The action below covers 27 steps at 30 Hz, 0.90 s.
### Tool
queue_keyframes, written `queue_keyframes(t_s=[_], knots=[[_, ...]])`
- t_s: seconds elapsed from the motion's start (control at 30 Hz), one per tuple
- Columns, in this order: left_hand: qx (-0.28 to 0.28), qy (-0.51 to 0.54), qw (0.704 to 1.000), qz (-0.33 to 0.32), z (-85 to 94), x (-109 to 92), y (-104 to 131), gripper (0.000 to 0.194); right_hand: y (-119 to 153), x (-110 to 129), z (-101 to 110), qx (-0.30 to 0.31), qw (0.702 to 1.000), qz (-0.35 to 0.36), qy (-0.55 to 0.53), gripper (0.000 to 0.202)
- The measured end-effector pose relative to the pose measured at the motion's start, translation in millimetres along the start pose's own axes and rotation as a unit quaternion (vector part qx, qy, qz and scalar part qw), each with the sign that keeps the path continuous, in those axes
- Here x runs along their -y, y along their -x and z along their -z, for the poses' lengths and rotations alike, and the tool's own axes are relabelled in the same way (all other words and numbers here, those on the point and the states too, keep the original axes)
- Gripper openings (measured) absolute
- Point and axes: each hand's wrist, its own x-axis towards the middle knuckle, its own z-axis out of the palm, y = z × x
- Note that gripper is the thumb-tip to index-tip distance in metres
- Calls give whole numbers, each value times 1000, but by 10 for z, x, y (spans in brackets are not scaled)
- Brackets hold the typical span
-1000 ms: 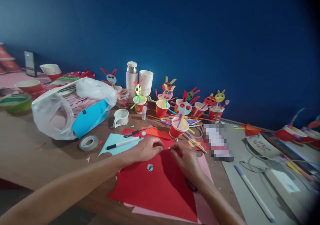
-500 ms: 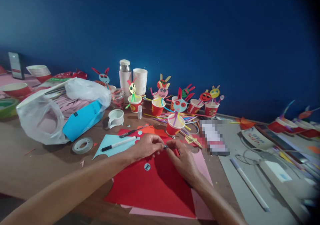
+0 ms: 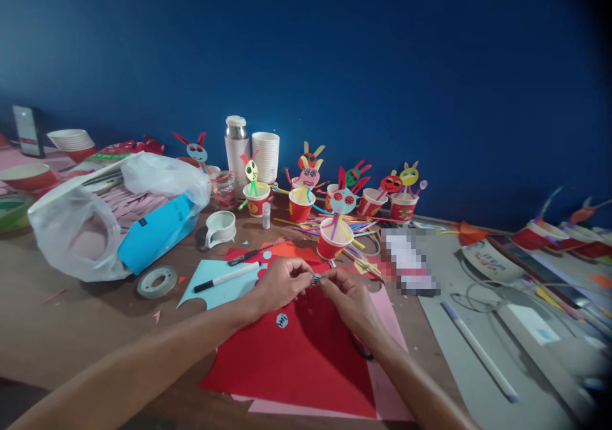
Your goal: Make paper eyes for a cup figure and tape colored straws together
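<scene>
Between the fingertips of my left hand (image 3: 285,284) and my right hand (image 3: 348,297) is a small pale blue paper piece (image 3: 316,279) with black marks. Both hands pinch it from either side, above a large red paper sheet (image 3: 296,366). A matching pale blue disc with black marks (image 3: 282,320) lies on that sheet, below my left hand. Left of my left hand, a black-capped white marker (image 3: 227,277) rests on light blue paper (image 3: 210,298). Just behind the hands stands a red-and-white cup (image 3: 333,245) holding a blue-faced paper figure (image 3: 343,202).
Farther back are more cups with paper figures (image 3: 301,207), a flask (image 3: 236,155) and stacked cups (image 3: 266,157). At left are a plastic bag (image 3: 76,242), a tape roll (image 3: 157,282) and a white mug (image 3: 220,229). A phone (image 3: 411,262) and cables lie at right.
The small piece between my fingertips has turned, and more of its marked face shows. Both hands have stayed in nearly the same place. The view has shifted slightly.
</scene>
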Motion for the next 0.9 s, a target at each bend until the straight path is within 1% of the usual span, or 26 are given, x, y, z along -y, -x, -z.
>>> queue_keyframes(t_s=[0.07,0.2,0.3,0.4,0.57,0.8,0.9], knots=[[1,-7,1000,-3,-8,4,8,17,7,0,-5,-9,1000,9,14,19],[12,-14,1000,15,-9,29,10,21,5,-41,-4,-17,999,23,33,18],[19,-27,999,7,-5,45,7,20,-7,-81,-3,-18,999,21,45,17],[11,-35,999,-1,-8,39,10,16,-9,-81,-8,-19,998,16,57,18],[-1,-25,1000,4,-15,26,20,14,11,-22,-19,-13,997,19,71,18],[2,-12,1000,29,-25,71,-6,17,2,-17,5,-55,991,62,107,21],[-8,15,999,33,43,64,-37,17,-14,-5,73,-83,989,63,101,23]])
